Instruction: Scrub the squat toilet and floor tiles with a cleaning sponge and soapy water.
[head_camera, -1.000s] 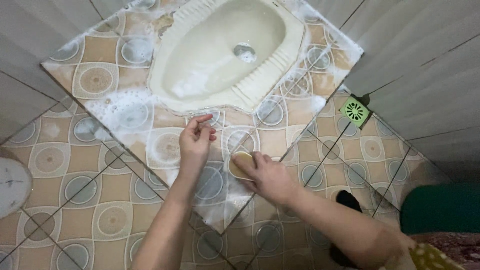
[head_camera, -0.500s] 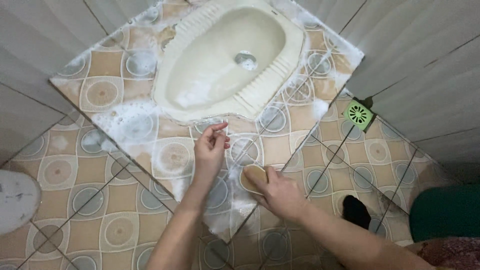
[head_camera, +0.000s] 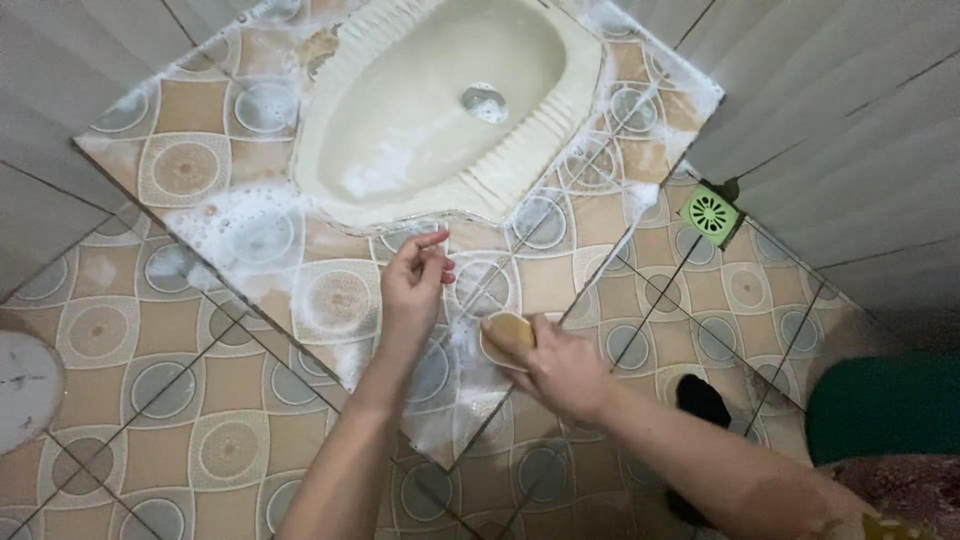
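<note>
The squat pan (head_camera: 440, 100), cream and oval, is sunk into a raised tiled step (head_camera: 190, 160); it holds a film of white foam (head_camera: 375, 180) at its near end and a round drain hole (head_camera: 485, 100) toward its far end. Foam also covers the step around the pan, thickest to the pan's near left (head_camera: 245, 225). Just in front of the pan's near rim, the right hand (head_camera: 560, 365) presses a tan brush (head_camera: 507, 335) onto the wet step, its fingers curled over the brush and holding it. The left hand (head_camera: 412, 290) hangs just left of the brush, nearer the pan, touching nothing; its fingers are loosely bent and narrow, thumb and forefinger tips close together. The step and the lower floor (head_camera: 150, 400) share one tile, brown squares with grey-white circles. A green drain cover (head_camera: 711, 214) sits in the floor to the pan's right, beside the grey tiled wall (head_camera: 850, 130). A dark sock or foot (head_camera: 700, 400) rests on the floor near the right forearm, well in front of the pan. A dark green thing (head_camera: 885, 410) stands at the right edge, and part of a white round thing (head_camera: 25, 385) shows at the left edge; what they are cannot be told.
</note>
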